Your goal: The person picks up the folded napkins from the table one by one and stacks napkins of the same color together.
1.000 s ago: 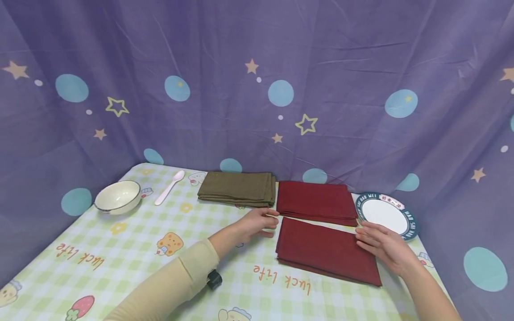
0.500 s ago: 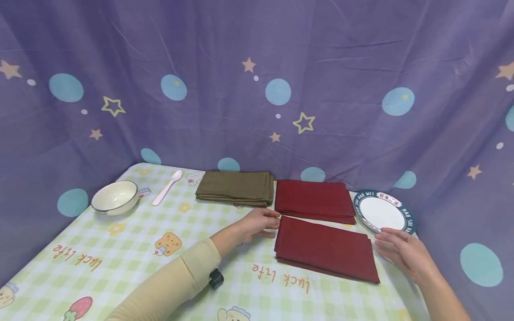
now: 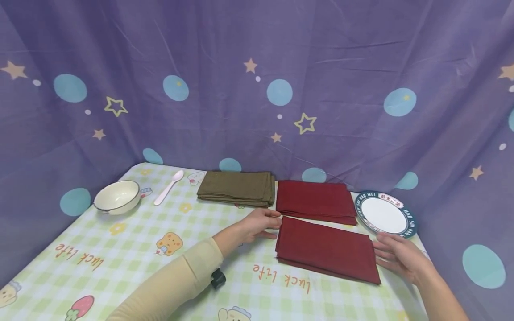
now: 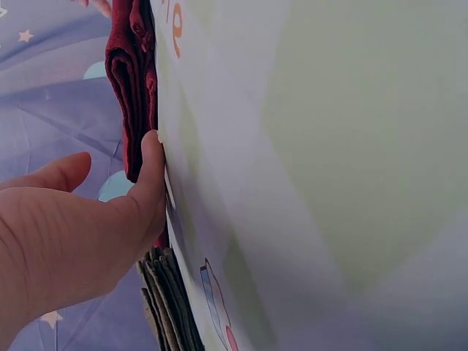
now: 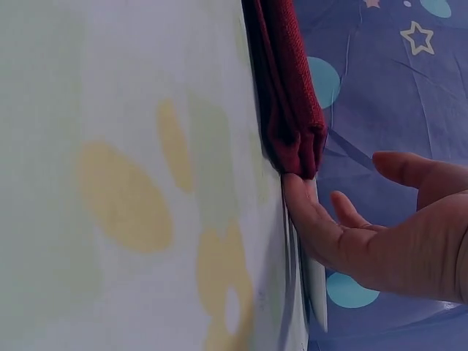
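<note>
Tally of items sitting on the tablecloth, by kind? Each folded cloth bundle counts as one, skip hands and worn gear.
Red cloth bundles: 2
Olive cloth bundle: 1
Cream bowl: 1
Pink spoon: 1
Teal-rimmed plate: 1
Total: 6

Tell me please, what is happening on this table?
A person is working at a folded red cloth lying on the table: the left hand is at its left end, the right hand at its right end, neither gripping it. Another red cloth lies behind, with a brown cloth further left. A plate is on the right, a bowl and spoon on the left.
</note>
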Available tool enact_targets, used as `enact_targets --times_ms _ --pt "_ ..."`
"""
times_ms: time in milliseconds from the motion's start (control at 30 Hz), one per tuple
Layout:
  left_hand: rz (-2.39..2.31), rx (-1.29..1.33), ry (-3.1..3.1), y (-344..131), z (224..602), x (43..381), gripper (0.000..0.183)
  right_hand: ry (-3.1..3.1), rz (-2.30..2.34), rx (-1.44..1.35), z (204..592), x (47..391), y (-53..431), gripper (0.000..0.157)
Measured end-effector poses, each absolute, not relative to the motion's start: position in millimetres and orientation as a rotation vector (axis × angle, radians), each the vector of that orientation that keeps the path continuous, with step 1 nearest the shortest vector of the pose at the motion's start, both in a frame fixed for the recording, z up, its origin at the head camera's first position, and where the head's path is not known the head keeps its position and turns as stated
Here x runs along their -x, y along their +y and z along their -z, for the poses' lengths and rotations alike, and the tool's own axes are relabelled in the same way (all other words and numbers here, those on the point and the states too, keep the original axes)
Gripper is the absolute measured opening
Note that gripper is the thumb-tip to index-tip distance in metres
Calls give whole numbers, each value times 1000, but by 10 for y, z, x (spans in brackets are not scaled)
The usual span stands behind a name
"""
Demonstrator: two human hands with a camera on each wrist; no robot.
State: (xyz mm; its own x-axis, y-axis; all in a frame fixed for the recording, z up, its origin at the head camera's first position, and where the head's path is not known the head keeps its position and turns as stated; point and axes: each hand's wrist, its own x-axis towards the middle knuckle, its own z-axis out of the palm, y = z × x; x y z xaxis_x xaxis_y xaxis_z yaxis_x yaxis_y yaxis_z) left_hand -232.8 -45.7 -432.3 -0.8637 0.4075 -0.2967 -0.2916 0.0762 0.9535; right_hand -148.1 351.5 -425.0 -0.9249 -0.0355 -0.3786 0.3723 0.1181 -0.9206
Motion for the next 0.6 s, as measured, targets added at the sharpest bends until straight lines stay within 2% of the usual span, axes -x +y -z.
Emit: enact_targets --times_ms 300,600 --pt "-1837 -80 1829 -447 4309 2358 51 1993 1953 -268 4289 1517 3455 72" --pt "-1776 -105 1847 -401 4313 2368 51 1870 2075 -235 4394 1525 3434 63"
